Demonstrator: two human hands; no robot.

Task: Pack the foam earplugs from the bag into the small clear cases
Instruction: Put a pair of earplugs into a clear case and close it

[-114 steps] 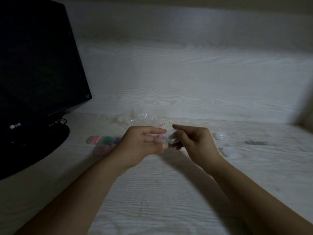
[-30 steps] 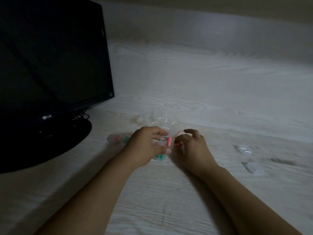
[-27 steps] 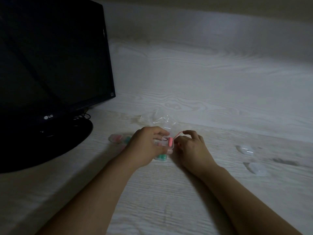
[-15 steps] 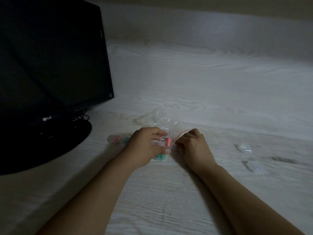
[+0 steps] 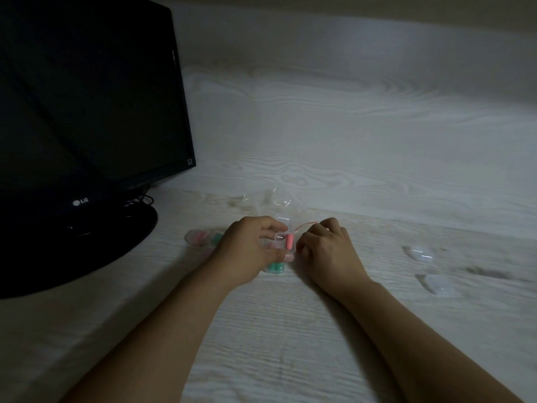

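head view: the step in hand looks like putting a corded earplug into a little case. the left hand (image 5: 250, 248) holds a small clear case (image 5: 284, 242) off the table, with fingers curled round it. a pink earplug (image 5: 289, 241) sits in the case, standing on end. a thin red cord (image 5: 305, 225) runs from the plug to the right hand (image 5: 328, 251). the right hand's fingers are bent, and the fingertips (image 5: 319, 225) seem to pinch the cord near its far end — it is dim, so the pinch itself is hard to see.

next move, as i judge it: tuck the loose cord and the other plug into the case, then close the lid. the cord is thin and springy, so it may pop back out. slow, small pushes would help.

the clear bag (image 5: 273, 203) lies just behind the hands, crumpled. under the left hand is a case with green earplugs (image 5: 274, 267). more filled cases (image 5: 200, 237) lie to the left, near the monitor (image 5: 87, 112) stand. two empty cases (image 5: 421, 253) wait well apart on the right of the table (image 5: 290, 330) — still to be filled.
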